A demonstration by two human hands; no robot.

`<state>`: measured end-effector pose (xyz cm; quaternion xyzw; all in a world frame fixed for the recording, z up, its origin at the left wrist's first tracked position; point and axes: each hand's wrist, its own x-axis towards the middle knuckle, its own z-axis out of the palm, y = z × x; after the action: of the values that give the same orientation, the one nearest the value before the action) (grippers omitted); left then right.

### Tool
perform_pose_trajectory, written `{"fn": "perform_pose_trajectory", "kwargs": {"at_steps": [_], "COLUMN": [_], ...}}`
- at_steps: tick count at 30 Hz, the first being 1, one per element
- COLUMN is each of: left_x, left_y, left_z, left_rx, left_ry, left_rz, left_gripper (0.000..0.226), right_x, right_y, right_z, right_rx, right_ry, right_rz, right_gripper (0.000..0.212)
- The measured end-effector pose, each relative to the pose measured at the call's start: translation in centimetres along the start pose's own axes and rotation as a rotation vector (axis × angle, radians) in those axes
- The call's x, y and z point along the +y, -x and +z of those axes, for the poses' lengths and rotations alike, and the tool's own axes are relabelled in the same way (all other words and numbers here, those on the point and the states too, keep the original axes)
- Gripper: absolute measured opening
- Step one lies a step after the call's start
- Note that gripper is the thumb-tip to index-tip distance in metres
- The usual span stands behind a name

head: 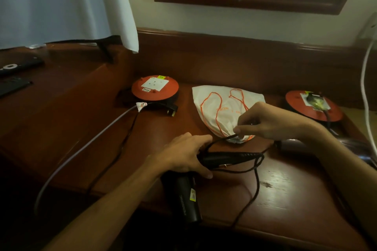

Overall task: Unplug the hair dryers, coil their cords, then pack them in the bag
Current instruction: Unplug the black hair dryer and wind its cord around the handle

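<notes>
Dryer (186,197) body lengthwise toward viewer; left hand (184,155) gripping; right hand (265,121) pinching cord (221,139).

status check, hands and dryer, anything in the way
Left hand clamped on black hair dryer. Right hand pinching its cord, coiling. White bag drawn shut behind. Nothing blocking.

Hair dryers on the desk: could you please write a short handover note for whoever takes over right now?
Left hand pins the black hair dryer on the desk. Right hand pinches its cord, mid-coil. White drawstring bag lies cinched behind. Left socket reel empty, a plug beside it; right socket reel still has a plug in. Left: finish coiling, unplug the other, pack.
</notes>
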<state>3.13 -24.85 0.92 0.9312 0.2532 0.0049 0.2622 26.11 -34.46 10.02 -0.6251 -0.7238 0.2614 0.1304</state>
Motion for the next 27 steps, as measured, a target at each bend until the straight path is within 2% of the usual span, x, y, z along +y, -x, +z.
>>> {"fn": "perform_pose_trajectory", "kwargs": {"at_steps": [3,8,11,14,17,20,23,27], "left_x": [-0.5,-1.0,-1.0,-1.3,-1.9,-1.6,-1.4,-1.7], "left_y": [0.1,0.5,0.7,1.1,1.3,1.1,0.9,1.5], "left_z": [0.1,-0.6,-1.0,-0.8,-0.7,-0.7,-0.8,-0.8], "left_rx": [0.034,0.07,0.054,0.071,0.111,0.049,-0.005,0.082], "left_ry": [0.021,0.139,0.189,0.233,0.282,0.256,0.219,0.334], "left_rz": [0.003,-0.016,0.009,0.028,0.023,0.029,0.009,-0.002], "left_gripper": [0.058,0.059,0.057,0.055,0.054,0.057,0.055,0.047], "right_x": [-2.2,-1.9,-1.2,-0.2,0.1,0.9,2.8,3.7], "right_y": [2.5,3.8,4.1,5.0,5.4,4.2,2.6,1.6], "right_z": [0.1,6.9,11.2,13.0,14.1,15.1,15.7,16.7], "right_rx": [-0.116,-0.21,-0.15,-0.015,0.08,0.059,0.124,0.282], "right_ry": [-0.06,-0.109,-0.191,-0.28,-0.222,-0.101,-0.034,0.032], "right_rz": [-0.027,-0.031,-0.027,0.018,0.042,0.036,0.087,0.076], "right_gripper": [0.019,0.016,0.023,0.022,0.02,0.018,0.022,0.028]}}
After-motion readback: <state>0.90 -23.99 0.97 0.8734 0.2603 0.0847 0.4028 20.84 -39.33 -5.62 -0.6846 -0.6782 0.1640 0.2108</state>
